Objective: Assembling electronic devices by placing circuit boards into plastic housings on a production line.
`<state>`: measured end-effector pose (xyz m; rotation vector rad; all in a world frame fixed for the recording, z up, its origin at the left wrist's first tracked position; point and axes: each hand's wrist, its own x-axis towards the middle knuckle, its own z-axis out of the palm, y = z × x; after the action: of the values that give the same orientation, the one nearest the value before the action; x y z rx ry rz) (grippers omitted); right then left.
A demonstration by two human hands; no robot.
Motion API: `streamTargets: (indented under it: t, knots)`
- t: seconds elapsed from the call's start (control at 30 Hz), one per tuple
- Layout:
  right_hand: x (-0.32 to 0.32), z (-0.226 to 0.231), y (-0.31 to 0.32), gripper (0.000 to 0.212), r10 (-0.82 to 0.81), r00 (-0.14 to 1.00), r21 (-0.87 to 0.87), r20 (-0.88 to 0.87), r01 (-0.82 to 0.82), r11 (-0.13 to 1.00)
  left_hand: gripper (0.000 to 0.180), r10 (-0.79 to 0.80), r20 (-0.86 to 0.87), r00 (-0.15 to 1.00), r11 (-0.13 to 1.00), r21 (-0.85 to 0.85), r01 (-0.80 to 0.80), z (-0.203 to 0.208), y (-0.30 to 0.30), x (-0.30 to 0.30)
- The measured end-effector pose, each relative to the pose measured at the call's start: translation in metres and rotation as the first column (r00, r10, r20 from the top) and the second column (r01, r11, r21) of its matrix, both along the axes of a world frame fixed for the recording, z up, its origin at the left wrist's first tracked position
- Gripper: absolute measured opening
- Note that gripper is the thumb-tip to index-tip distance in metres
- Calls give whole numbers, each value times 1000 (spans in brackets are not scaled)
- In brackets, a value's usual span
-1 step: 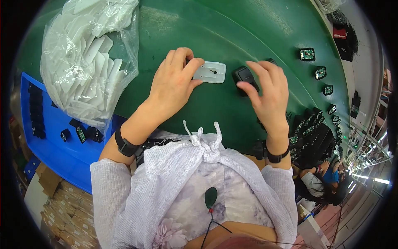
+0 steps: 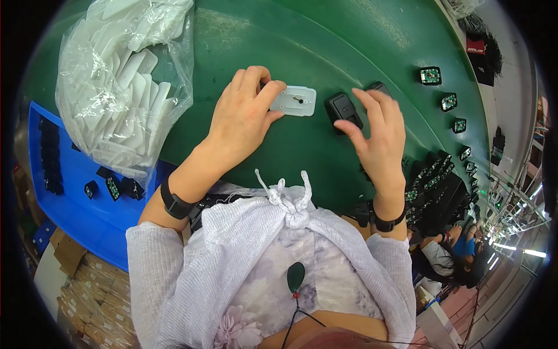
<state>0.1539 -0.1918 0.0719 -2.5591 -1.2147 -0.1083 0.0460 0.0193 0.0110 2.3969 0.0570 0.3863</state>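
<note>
My left hand point(image 2: 243, 113) pinches the left end of a small white plastic plate point(image 2: 301, 101) with a slot and a tiny dark mark in its middle. The plate is at or just above the green tabletop. To its right lies a black box-shaped plastic housing point(image 2: 343, 108) with small slots on its face. My right hand point(image 2: 381, 131) hovers at the right side of that housing, thumb and fingers apart, holding nothing. Whether the thumb tip touches the housing I cannot tell. Behind the right fingers a second black housing point(image 2: 381, 88) shows in part.
A clear bag of white plastic plates point(image 2: 125, 93) lies at left, beside a blue tray point(image 2: 81, 218) with black parts. Housings with green circuit boards point(image 2: 430, 76) line the table's right side, near a pile of black parts point(image 2: 436, 192). Another person point(image 2: 444, 256) sits at far right.
My right hand has shifted slightly right and toward me, baring more of both black housings. The left hand and the white plate stay put.
</note>
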Motion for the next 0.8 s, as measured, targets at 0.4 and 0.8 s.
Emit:
streamTargets:
  t: [0.4, 0.8]
  knots:
    - [-21, -4, -14, 39, -27, 974, 84, -226, 47, 995, 46, 0, 5, 1000, 1000, 10, 0, 2, -1, 1]
    - [-13, -12, 45, 38, 281, 944, 112, -172, -265, 958, 42, -38, 103, 994, 986, -157, 54, -4, 10, -10]
